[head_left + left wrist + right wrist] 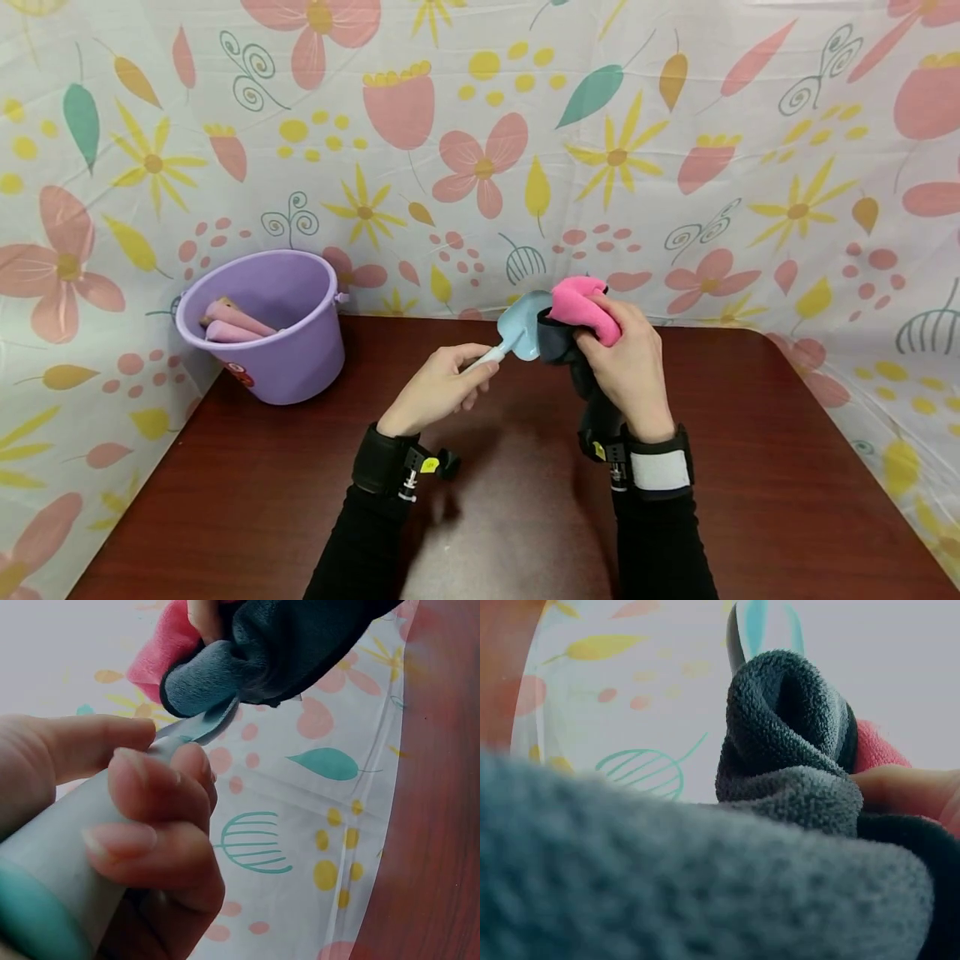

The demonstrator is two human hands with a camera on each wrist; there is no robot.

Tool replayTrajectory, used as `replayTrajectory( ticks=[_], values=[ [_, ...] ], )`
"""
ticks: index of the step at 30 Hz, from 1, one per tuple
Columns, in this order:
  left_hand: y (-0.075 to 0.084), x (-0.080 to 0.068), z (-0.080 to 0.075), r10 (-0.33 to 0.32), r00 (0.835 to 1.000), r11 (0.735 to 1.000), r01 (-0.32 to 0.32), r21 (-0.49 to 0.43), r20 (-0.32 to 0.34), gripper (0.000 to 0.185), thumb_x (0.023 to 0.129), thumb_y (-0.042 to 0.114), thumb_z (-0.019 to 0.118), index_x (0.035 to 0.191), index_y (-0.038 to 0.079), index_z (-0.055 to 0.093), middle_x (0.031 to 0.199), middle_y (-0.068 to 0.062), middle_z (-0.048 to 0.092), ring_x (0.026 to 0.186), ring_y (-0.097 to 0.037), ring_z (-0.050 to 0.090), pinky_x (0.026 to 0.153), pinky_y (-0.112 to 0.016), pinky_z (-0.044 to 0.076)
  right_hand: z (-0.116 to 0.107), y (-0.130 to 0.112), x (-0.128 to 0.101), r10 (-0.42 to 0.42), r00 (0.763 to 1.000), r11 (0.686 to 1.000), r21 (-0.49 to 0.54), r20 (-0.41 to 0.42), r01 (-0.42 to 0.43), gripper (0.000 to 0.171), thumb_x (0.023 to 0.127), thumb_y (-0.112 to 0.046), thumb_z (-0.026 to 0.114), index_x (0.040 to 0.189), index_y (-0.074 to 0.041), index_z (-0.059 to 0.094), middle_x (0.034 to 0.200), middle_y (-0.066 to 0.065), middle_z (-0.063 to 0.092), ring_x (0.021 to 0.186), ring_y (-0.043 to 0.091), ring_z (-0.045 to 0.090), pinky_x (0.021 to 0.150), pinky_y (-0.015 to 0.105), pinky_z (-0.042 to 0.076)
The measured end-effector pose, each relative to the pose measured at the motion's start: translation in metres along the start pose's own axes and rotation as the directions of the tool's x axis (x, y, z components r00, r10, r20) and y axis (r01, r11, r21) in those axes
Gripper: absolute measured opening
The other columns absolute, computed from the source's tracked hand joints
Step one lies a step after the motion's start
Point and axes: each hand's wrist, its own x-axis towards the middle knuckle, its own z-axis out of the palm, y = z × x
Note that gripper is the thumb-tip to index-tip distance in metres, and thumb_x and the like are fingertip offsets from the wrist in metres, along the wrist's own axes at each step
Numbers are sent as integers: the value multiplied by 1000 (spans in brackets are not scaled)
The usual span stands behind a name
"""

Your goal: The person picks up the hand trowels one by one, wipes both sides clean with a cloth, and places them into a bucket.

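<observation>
A blue scoop (525, 333) is gripped by the left hand (438, 392), its handle running near-left to far-right, blade touching the cloth (581, 321) clutched by the right hand (630, 367).

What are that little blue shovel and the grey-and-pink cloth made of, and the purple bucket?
The blue shovel looks like smooth moulded plastic with a matte sheen. The grey-and-pink cloth seems to be fleece or microfibre: the right wrist view shows a fuzzy, napped pile. The purple bucket is probably plastic too, with an even colour and a rolled rim.
</observation>
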Motion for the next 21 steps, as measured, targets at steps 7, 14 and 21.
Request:
replayTrajectory(
  ticks=[7, 14, 21],
  values=[
    [0, 1, 1, 12, 1000, 1000, -12, -5, 4, 20, 103, 27, 53, 114, 14, 62, 82, -11, 59, 60, -43, 49, 48, -28, 39, 1, -4, 0, -46, 998, 999, 16, -38, 47, 42, 81, -5, 73, 122, -10, 68, 112, 14, 63, 101, 29, 55, 82, 45, 42],
    [2, 1, 2, 17, 1000, 1000, -17, -9, -23, 20, 102, 26, 55, 116, 14, 62, 80, -10, 60, 56, -34, 48, 47, -27, 38, 10, -13, -3, -130, 991, 991, 44, -7, 130, 40, 80, -2, 73, 120, -9, 70, 115, 12, 62, 103, 28, 58, 84, 45, 45],
    [0, 2, 3, 29, 998, 999, -30, -14, -53, 23, 102, 29, 54, 115, 12, 63, 80, -9, 60, 55, -34, 50, 46, -27, 39, 17, -24, -8, -245, 966, 969, 56, 81, 241, 39, 78, -2, 74, 117, -9, 70, 113, 10, 63, 101, 28, 60, 85, 45, 47]
  ],
)
